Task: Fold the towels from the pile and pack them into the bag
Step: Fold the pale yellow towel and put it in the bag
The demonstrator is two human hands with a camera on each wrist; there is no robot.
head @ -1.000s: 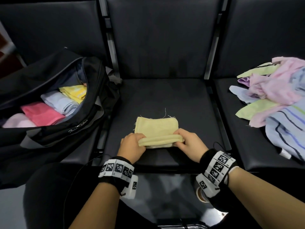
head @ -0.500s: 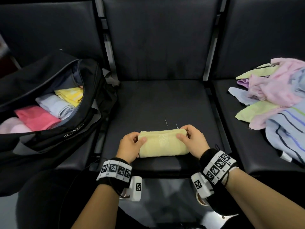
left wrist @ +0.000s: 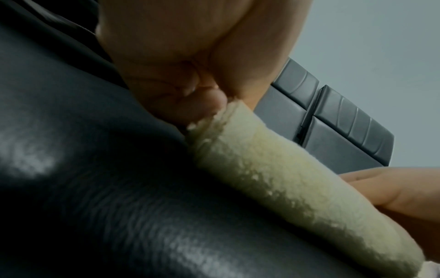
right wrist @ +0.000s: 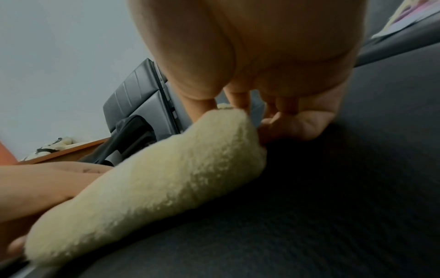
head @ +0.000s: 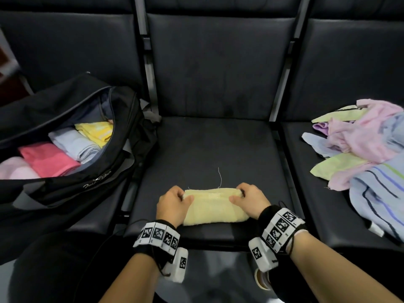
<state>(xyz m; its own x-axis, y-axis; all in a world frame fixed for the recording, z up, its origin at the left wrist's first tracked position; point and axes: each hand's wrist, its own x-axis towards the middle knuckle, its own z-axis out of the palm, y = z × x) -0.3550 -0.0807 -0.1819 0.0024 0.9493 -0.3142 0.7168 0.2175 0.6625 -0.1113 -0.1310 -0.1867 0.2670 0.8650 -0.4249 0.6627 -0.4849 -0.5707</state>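
Wrists: each carries a black band with black-and-white square markers, at the near edge of the middle seat.
Left hand [head: 172, 204]: fingers curled round the left end of the folded pale-yellow terry towel [head: 213, 207], thumb on top, pinching the far fold; the left wrist view shows the thumb and fingers [left wrist: 204, 105] closed on the towel's edge [left wrist: 273, 178].
Right hand [head: 251, 201]: fingers curled over the towel's right end, thumb lying on its upper face; in the right wrist view the fingers [right wrist: 292, 122] tuck round the end of the roll [right wrist: 166, 184].
Towel: a thick oblong fold lying flat on the front part of the middle black padded seat [head: 214, 154], touching it, with a loose thread sticking out past its far edge.
Bag: an open black zip duffel bag [head: 72, 184] to the left of the towel on the neighbouring seat, holding folded towels in a row: pale pink, coral-pink [head: 49, 160], pale grey-blue and yellow [head: 96, 131].
Pile: unfolded towels [head: 363, 154] in pink, lime, lilac and striped pale blue, heaped on the seat to the right of the towel, well apart from it.
Backrests: dark padded panels rise beyond the towel, split by metal uprights.
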